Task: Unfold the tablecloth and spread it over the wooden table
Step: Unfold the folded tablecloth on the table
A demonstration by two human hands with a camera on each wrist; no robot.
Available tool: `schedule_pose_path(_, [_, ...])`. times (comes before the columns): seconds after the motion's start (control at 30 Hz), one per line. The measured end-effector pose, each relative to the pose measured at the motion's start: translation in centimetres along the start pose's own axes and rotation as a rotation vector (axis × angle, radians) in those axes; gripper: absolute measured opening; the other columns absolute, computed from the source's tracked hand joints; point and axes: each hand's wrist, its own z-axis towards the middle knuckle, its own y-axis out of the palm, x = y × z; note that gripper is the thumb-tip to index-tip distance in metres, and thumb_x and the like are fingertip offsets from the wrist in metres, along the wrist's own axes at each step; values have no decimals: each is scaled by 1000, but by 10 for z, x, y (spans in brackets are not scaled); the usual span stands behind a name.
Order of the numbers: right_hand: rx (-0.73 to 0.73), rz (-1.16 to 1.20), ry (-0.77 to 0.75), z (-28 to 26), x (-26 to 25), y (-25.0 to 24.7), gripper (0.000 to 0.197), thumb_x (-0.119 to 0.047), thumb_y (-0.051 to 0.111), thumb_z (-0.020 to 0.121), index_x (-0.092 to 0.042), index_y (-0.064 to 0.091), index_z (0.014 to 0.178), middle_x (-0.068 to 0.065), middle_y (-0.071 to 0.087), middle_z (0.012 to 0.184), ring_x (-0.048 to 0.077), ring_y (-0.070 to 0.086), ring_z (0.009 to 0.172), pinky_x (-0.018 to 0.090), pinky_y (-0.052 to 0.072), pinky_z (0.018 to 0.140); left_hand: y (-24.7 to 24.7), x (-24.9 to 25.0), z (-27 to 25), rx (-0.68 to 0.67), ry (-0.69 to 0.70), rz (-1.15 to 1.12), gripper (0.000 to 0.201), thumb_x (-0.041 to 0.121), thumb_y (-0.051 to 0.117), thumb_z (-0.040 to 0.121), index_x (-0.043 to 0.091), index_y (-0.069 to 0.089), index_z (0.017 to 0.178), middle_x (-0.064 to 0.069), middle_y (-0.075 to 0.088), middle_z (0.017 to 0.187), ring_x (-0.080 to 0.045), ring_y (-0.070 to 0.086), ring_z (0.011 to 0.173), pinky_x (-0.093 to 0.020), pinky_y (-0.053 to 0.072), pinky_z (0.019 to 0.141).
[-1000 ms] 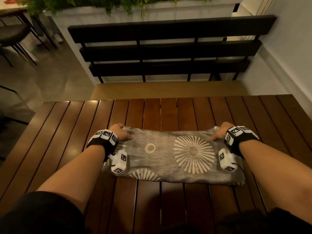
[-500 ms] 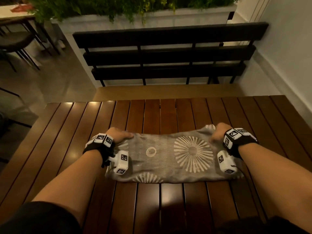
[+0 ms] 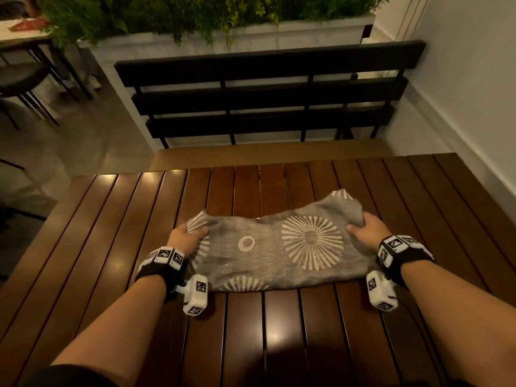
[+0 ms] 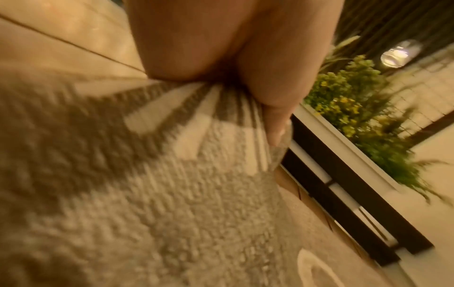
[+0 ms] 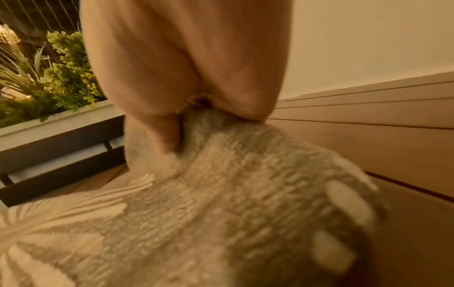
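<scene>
A folded grey tablecloth (image 3: 273, 255) with white sunburst and ring patterns lies on the slatted wooden table (image 3: 111, 233). My left hand (image 3: 185, 238) pinches its far left corner, thumb on top, and the cloth (image 4: 172, 194) bunches under that left hand (image 4: 258, 93) in the left wrist view. My right hand (image 3: 363, 229) grips the far right corner, where the top layer is raised off the table. Close up, the right hand (image 5: 172, 126) has its thumb pressed into a fold of cloth (image 5: 233, 194).
A dark slatted bench (image 3: 268, 96) stands just past the table's far edge, with a white planter of green plants (image 3: 195, 20) behind it. A white wall (image 3: 469, 93) runs along the right. Chairs and another table (image 3: 25, 60) stand at far left.
Both hands have closed on the cloth's far corners and lifted them; the far edge now stands raised, most on the right. The head view has tilted up.
</scene>
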Motion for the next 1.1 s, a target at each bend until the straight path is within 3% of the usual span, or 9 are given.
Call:
schedule_pose_path(0.07, [-13,79,-104,-6,-8,-6,36,-11,58,91,-11,52,127,4,60,113,21,55,102,33,40,91,-1,7,-4,-23,138,-19,26,23,64,90,14,63,115,-5,66,98,-23,63,94,-31,44,81])
schedule_pose_path(0.2, [-69,205,-157,-13,-32,-34,32,-11,61,90,-16,56,122,6,65,113,24,61,105,43,45,97,-23,26,-15,-52,300,-79,19,19,59,93,27,63,109,3,67,97,-18,60,97,-35,42,91])
schedule_pose_path(0.37, [-151,587,-192,-29,-64,-77,25,-3,60,86,-16,60,108,5,68,103,20,64,94,37,52,82,-63,58,-35,-232,314,-513,13,22,61,84,20,67,95,1,75,79,-18,69,76,-27,57,64])
schedule_pose_path(0.53, [-180,854,-222,-11,-75,-108,41,-23,72,65,-16,62,105,-1,76,88,15,72,81,28,58,63,-78,103,-17,-108,309,-718,22,26,45,99,16,59,113,2,75,84,-12,71,73,-27,59,60])
schedule_pose_path(0.63, [-16,878,-189,24,-81,-104,43,-21,75,70,-16,61,110,0,73,96,17,69,86,27,58,67,-62,121,21,36,328,-451,48,46,51,94,26,46,137,1,62,122,-18,63,102,-34,53,86])
schedule_pose_path(0.73, [204,596,-63,61,-64,-84,68,-21,67,86,-13,32,144,8,51,137,24,51,123,39,44,102,-33,110,51,62,185,-131,90,63,59,81,24,16,151,-8,48,141,-29,51,124,-42,40,104])
schedule_pose_path(0.87, [-3,294,312,71,-15,-48,115,-56,78,65,-11,14,150,15,33,152,36,38,135,46,33,110,1,37,69,-124,-150,270,122,87,65,48,12,40,141,-13,49,140,-37,51,122,-41,43,100])
schedule_pose_path(1.0, [26,119,411,63,11,-34,81,-38,77,75,6,42,134,22,51,136,37,51,121,30,39,86,19,7,50,-65,-211,391,114,72,77,50,4,42,134,-17,52,134,-37,53,117,-44,47,97])
schedule_pose_path(1.1, [-52,172,395,61,17,-33,70,-37,80,71,3,55,123,19,62,123,33,61,104,34,46,88,22,-1,38,-48,-245,265,83,48,81,67,0,49,127,-19,58,125,-36,57,112,-37,46,88])
